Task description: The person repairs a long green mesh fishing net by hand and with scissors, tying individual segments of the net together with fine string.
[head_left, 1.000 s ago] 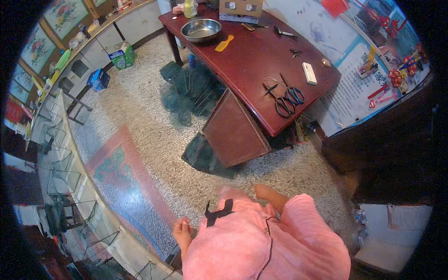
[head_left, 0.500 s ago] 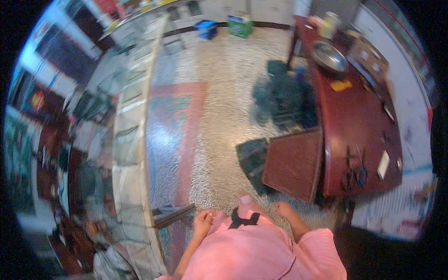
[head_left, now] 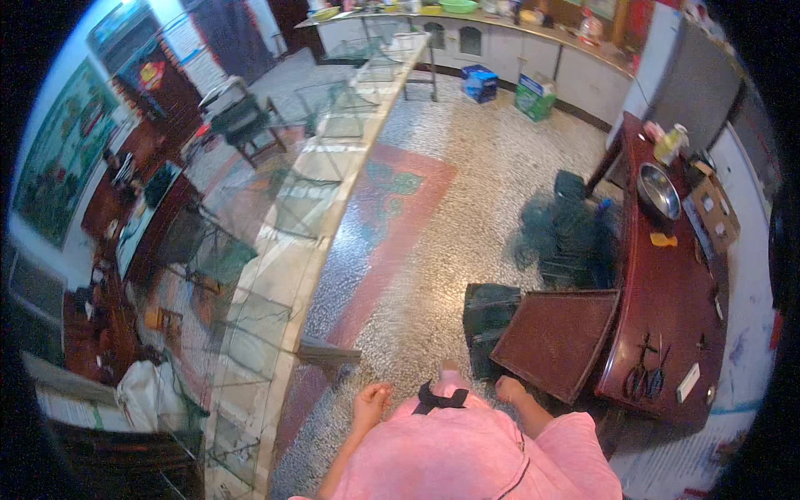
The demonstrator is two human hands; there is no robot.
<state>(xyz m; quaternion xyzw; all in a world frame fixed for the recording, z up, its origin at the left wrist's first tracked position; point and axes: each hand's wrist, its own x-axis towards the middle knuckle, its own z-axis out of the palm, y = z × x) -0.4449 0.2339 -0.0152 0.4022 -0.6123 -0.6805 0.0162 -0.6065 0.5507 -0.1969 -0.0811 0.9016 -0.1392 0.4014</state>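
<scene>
**poster_a:** So where are the hands at here? Looking down from the head view, the left hand [head_left: 372,400] hangs by the person's side, fingers loosely curled in, holding nothing as far as I can see. The right hand [head_left: 508,389] is also empty, curled a bit, though honestly I can't tell how tightly.

**poster_b:** Agreed. Nearest thing to the right hand is that dark red drop-leaf panel [head_left: 557,340] hanging off the long bench [head_left: 667,283]. It sits just ahead and to the right of that hand, near but not touching. The left hand is well apart from it, closer to the glass display counter [head_left: 275,275] on the left.

**poster_a:** Which way does the panel run?

**poster_b:** Long axis goes roughly left to right in the picture, tilted, with its outer corner pointing down toward the person's feet. The bench itself runs away from the person, front to back.

**poster_a:** Other stuff: scissors [head_left: 646,379] on the near end of the bench, a metal bowl [head_left: 658,192] at the far end, a cardboard box [head_left: 715,212] beside it, and a dark bin [head_left: 487,321] on the speckled floor [head_left: 467,192] just left of the panel.
</scene>
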